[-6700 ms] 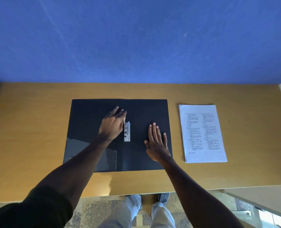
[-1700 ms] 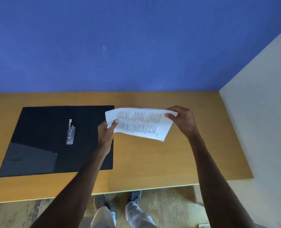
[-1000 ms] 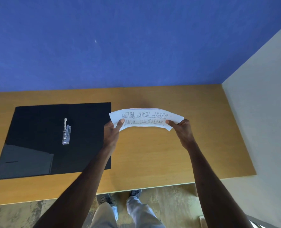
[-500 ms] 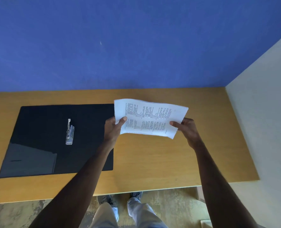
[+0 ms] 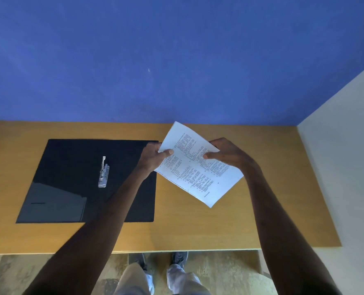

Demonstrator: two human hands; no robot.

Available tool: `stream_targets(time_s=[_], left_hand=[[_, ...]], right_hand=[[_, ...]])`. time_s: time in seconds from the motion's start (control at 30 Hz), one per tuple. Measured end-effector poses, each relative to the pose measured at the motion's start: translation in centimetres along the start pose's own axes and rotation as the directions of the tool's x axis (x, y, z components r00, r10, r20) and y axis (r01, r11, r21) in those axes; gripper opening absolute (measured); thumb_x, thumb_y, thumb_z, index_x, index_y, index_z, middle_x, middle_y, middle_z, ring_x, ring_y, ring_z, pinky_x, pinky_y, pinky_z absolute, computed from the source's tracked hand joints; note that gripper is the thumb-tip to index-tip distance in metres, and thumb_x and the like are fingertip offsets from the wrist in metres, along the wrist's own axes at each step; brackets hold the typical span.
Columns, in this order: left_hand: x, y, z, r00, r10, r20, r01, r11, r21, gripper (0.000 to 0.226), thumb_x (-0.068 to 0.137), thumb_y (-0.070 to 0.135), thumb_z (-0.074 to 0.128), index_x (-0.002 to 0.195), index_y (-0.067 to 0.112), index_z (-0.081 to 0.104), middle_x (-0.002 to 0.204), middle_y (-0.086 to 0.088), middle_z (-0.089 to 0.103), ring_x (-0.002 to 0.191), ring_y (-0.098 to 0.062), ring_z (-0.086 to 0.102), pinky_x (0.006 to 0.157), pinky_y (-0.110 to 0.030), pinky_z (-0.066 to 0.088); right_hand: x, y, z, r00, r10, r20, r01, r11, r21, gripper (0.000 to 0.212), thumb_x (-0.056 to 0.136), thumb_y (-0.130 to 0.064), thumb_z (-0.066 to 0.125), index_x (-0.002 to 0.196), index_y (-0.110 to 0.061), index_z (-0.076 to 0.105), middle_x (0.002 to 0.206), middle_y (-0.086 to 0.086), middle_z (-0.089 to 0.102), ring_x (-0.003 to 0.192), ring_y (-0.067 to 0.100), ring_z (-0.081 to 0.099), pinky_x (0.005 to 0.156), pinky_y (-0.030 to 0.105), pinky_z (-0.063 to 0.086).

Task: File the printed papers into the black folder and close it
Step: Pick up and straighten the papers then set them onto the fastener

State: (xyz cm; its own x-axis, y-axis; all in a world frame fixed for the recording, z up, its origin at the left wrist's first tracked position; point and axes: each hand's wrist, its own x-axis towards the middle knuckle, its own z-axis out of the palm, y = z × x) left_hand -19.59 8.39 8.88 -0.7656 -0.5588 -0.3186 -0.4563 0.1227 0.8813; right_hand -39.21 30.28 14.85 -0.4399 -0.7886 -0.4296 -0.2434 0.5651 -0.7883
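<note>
I count one black folder (image 5: 74, 184) at nine o'clock, holding one metal clip (image 5: 103, 174). One sheaf of printed papers (image 5: 198, 167) sits at centre between my two hands.

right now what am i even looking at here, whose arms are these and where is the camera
There is no machine here, only a person working with bare hands. The one picture comes from a wide-angle camera worn on the person's head, looking forward and down, so you see their own arms reaching out, with legs and shoes at the bottom edge.

In front of them is a wooden table against a blue wall. On its left part lies an open black folder, flat, with a metal clip in its middle, its lever raised.

Both hands hold the printed papers in the air, to the right of the folder and turned at an angle. The left hand pinches the left edge; the right hand grips the right edge. The papers are not in the folder yet.
</note>
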Motion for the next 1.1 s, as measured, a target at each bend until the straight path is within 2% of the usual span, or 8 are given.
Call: stream_targets(time_s=[0.17, 0.27, 0.4, 0.47, 0.63, 0.87, 1.0, 1.1], left_hand=[[-0.1, -0.5, -3.4, 1.000, -0.002, 0.016, 0.003, 0.999, -0.044, 0.022, 0.098, 0.030, 0.078, 0.116, 0.020, 0.084, 0.111, 0.004, 0.084, 0.102, -0.024, 0.081, 0.087, -0.048, 0.065], [-0.5, -1.8, -4.5, 0.998, 0.002, -0.070, -0.009, 0.996, -0.094, 0.026, 0.096, 0.029, 0.079, 0.120, 0.021, 0.080, 0.110, 0.005, 0.083, 0.102, -0.023, 0.080, 0.081, -0.043, 0.062], [-1.4, -4.8, -5.7, 0.946, -0.103, -0.308, 0.031, 0.973, -0.230, 0.074, 0.086, 0.040, 0.086, 0.151, 0.022, 0.057, 0.144, 0.005, 0.065, 0.127, -0.013, 0.066, 0.100, -0.033, 0.056], [-2.3, -6.2, -6.1, 0.939, -0.190, -0.287, 0.062, 0.913, -0.402, 0.091, 0.086, 0.044, 0.089, 0.160, 0.023, 0.041, 0.151, 0.007, 0.060, 0.135, -0.009, 0.060, 0.109, -0.031, 0.049], [-6.2, -7.8, -6.3, 0.990, -0.142, 0.021, 0.130, 0.825, -0.551, 0.037, 0.103, 0.042, 0.072, 0.137, 0.028, 0.069, 0.133, 0.008, 0.078, 0.124, -0.012, 0.073, 0.108, -0.039, 0.055], [-7.8, -12.9, -8.3, 0.954, -0.293, -0.070, 0.227, 0.851, -0.473, 0.017, 0.105, 0.022, 0.069, 0.117, 0.014, 0.077, 0.115, -0.007, 0.082, 0.109, -0.031, 0.079, 0.078, -0.039, 0.067], [-8.1, -17.6, -10.7, 0.906, -0.403, -0.131, 0.346, 0.882, -0.321, 0.018, 0.099, 0.016, 0.070, 0.112, 0.017, 0.081, 0.106, -0.002, 0.083, 0.104, -0.027, 0.079, 0.086, -0.052, 0.068], [-8.2, -20.1, -12.2, 0.884, -0.414, -0.215, 0.376, 0.905, -0.196, 0.012, 0.092, 0.012, 0.071, 0.097, 0.018, 0.080, 0.085, 0.008, 0.078, 0.083, -0.016, 0.074, 0.078, -0.033, 0.063]], right_hand=[[0.8, -0.4, 2.8, 0.996, -0.052, -0.073, 0.059, 0.992, 0.107, 0.022, 0.096, -0.012, 0.078, 0.117, -0.015, 0.083, 0.107, -0.004, 0.085, 0.093, 0.018, 0.083, 0.081, 0.036, 0.066], [1.1, -0.6, 4.6, 0.994, -0.046, -0.102, 0.064, 0.982, 0.177, 0.025, 0.096, -0.013, 0.079, 0.120, -0.014, 0.082, 0.108, 0.000, 0.085, 0.096, 0.025, 0.083, 0.084, 0.044, 0.066], [1.3, -1.0, 6.6, 0.981, -0.030, -0.190, 0.083, 0.956, 0.280, 0.018, 0.096, -0.011, 0.079, 0.113, -0.008, 0.084, 0.104, 0.009, 0.085, 0.095, 0.037, 0.082, 0.083, 0.050, 0.065], [1.2, -1.8, 7.6, 0.978, -0.027, -0.209, 0.097, 0.938, 0.333, 0.018, 0.097, -0.011, 0.078, 0.112, -0.004, 0.083, 0.105, 0.009, 0.085, 0.094, 0.035, 0.082, 0.082, 0.049, 0.067], [1.3, -3.2, 11.0, 0.972, 0.003, -0.236, 0.112, 0.873, 0.475, 0.021, 0.094, -0.010, 0.081, 0.113, -0.001, 0.082, 0.109, 0.012, 0.084, 0.094, 0.035, 0.082, 0.081, 0.046, 0.068], [4.6, -2.9, 18.3, 0.896, 0.300, -0.327, -0.007, 0.746, 0.666, 0.021, 0.089, 0.002, 0.080, 0.110, 0.000, 0.082, 0.097, 0.008, 0.085, 0.081, 0.027, 0.082, 0.066, 0.035, 0.067], [7.1, -1.7, 24.1, 0.869, 0.373, -0.324, -0.068, 0.740, 0.669, 0.014, 0.089, 0.001, 0.079, 0.095, -0.011, 0.084, 0.087, 0.002, 0.085, 0.080, 0.029, 0.081, 0.076, 0.043, 0.067], [8.5, -1.3, 27.9, 0.859, 0.393, -0.328, -0.095, 0.752, 0.653, 0.018, 0.090, 0.000, 0.078, 0.086, -0.017, 0.083, 0.081, -0.002, 0.082, 0.076, 0.027, 0.076, 0.077, 0.044, 0.064]])
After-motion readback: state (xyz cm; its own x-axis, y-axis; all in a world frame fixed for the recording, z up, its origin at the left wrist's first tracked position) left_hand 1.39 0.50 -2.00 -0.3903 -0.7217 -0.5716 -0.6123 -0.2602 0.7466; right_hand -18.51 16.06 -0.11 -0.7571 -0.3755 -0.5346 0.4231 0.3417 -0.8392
